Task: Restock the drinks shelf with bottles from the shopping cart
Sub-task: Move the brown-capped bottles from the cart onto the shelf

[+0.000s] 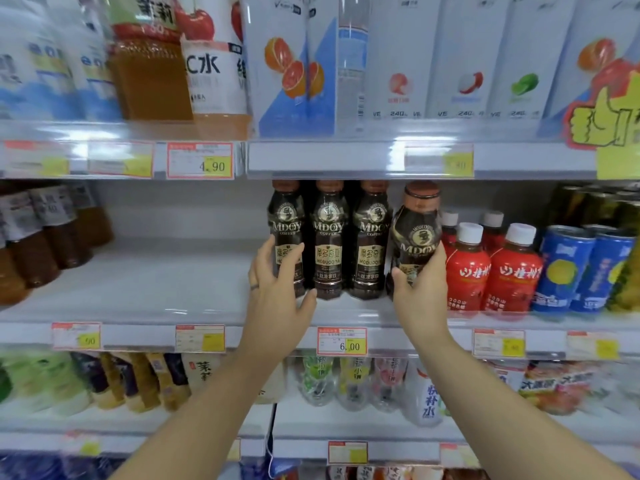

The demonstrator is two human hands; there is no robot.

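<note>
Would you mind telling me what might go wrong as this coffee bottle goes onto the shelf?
1. The tilted coffee bottle in the right hand is close to the red-label bottles; swinging it in could knock one over.
2. Its cap sits just under the upper shelf edge, so lifting it may catch there.
3. The left hand grips the leftmost standing coffee bottle; shifting it could topple its neighbours.

Wide bare stretch of the white metal middle shelf at nine o'clock of my left hand, open back to the rear wall. At three o'clock of my right hand, red-labelled white-capped plastic bottles crowd close. At twelve, the upper shelf's clear price rail hangs low over the dark brown coffee bottles.
</note>
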